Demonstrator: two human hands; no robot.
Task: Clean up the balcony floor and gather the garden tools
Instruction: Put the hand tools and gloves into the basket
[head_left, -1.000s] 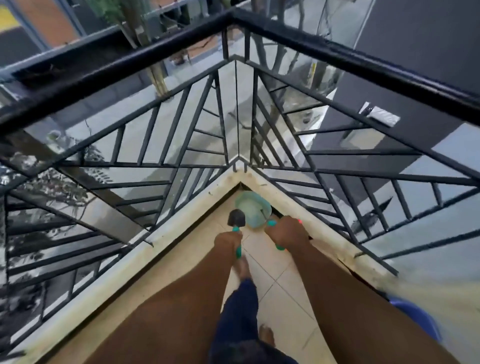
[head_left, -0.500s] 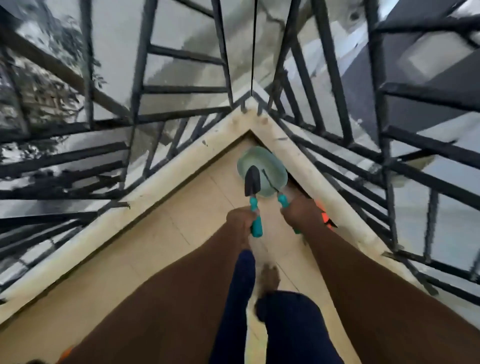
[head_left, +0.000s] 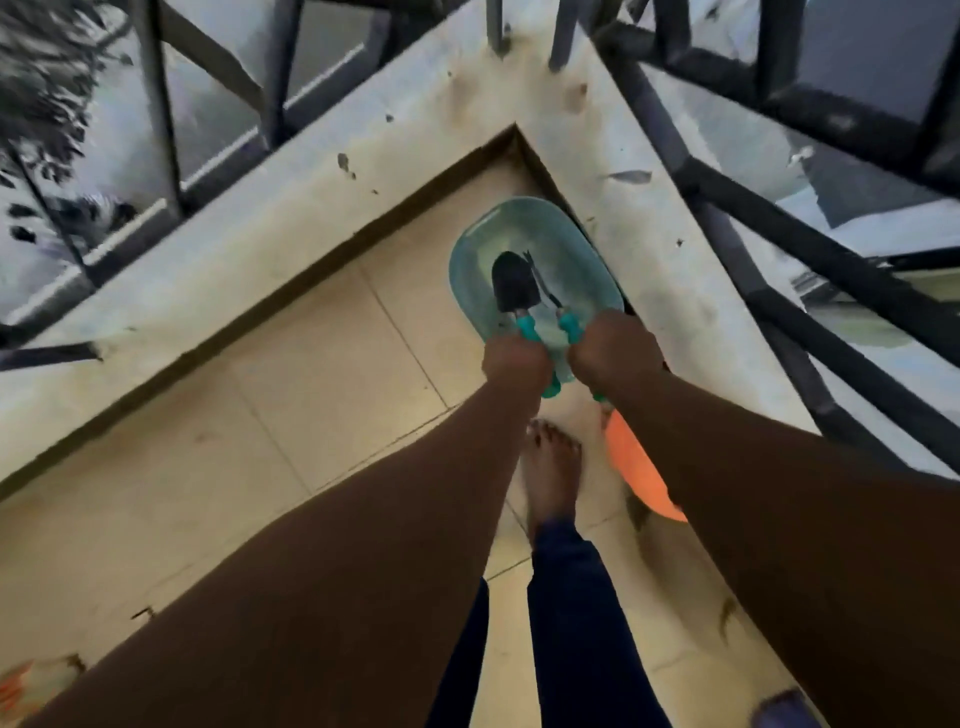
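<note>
A pale green plastic basin (head_left: 582, 244) sits on the tiled floor in the balcony's corner. My left hand (head_left: 514, 364) grips the teal handle of a small black trowel (head_left: 514, 286), whose blade hangs over the basin. My right hand (head_left: 615, 348) grips the teal handle of a thin black garden fork (head_left: 545, 288), its tines also over the basin. Both tools point away from me, side by side. Whether they touch the basin's bottom is unclear.
A stained concrete curb (head_left: 291, 208) and black metal railing (head_left: 810, 249) close the corner. An orange object (head_left: 634, 467) lies on the floor under my right forearm. My bare foot (head_left: 550, 467) stands just behind the basin. Beige floor tiles (head_left: 311, 364) spread to the left.
My view has dropped closer to the corner. Both hands have carried the trowel and fork forward, so the tool heads now hang inside the basin's outline.
</note>
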